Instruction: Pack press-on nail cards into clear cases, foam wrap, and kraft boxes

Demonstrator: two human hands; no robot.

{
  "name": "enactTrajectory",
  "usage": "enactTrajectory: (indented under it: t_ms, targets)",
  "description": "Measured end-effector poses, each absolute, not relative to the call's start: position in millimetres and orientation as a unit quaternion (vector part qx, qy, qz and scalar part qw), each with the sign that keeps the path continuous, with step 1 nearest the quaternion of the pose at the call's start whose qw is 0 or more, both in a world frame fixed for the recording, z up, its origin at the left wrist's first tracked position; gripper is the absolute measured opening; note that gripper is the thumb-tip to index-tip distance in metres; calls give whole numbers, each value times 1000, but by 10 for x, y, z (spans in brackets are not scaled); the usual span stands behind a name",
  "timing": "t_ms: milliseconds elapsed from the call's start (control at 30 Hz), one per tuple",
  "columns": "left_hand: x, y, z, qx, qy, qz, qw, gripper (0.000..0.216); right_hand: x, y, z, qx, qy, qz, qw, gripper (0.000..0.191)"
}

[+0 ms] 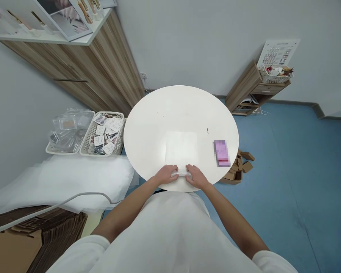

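Note:
A round white table (170,113) stands in front of me. Both hands rest at its near edge. My left hand (166,175) and my right hand (196,176) are closed on a small clear or white strip-like item (182,173) held between them. Just beyond the hands a pale square sheet (182,146) lies flat on the tabletop. A pink blurred item (222,153) lies on the table to the right of the hands.
Two white baskets (102,134) with clear cases and small packets sit left of the table, on a surface with white sheeting (59,182). Flat cardboard (36,231) is at lower left. Small cardboard boxes (240,167) lie on the blue floor. Wooden cabinets stand behind.

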State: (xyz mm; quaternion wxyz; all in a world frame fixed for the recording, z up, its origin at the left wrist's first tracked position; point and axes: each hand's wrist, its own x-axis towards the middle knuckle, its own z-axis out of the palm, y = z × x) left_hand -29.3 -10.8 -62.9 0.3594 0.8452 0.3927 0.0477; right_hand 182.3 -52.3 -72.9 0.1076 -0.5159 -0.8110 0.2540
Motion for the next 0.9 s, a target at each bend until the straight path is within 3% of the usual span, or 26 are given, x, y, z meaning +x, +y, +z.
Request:
enactTrajectory:
  t_ms: [133, 267, 467, 567, 733, 900]
  targets:
    - [-261, 58, -586, 823, 429, 71, 366, 30, 1867, -291, -630, -523, -816, 217, 112, 20]
    - [-253, 202, -610, 810, 470, 69, 344, 30, 1899, -141, -593, -537, -818, 193, 74, 23]
    - [-281, 346, -779, 723, 486, 50, 488, 31, 1846, 5, -680, -585, -787, 197, -2, 28]
    - [-286, 386, -903, 681, 524, 72, 506, 28, 1796, 71, -757, -609, -761, 223, -8, 29]
    - [-291, 425, -984, 639, 622, 64, 448, 24, 1760, 147, -875, -630, -741, 233, 4, 27]
    - [-285, 358, -867, 670, 668, 1, 324, 28, 1812, 135, -938, -682, -709, 175, 45, 27]
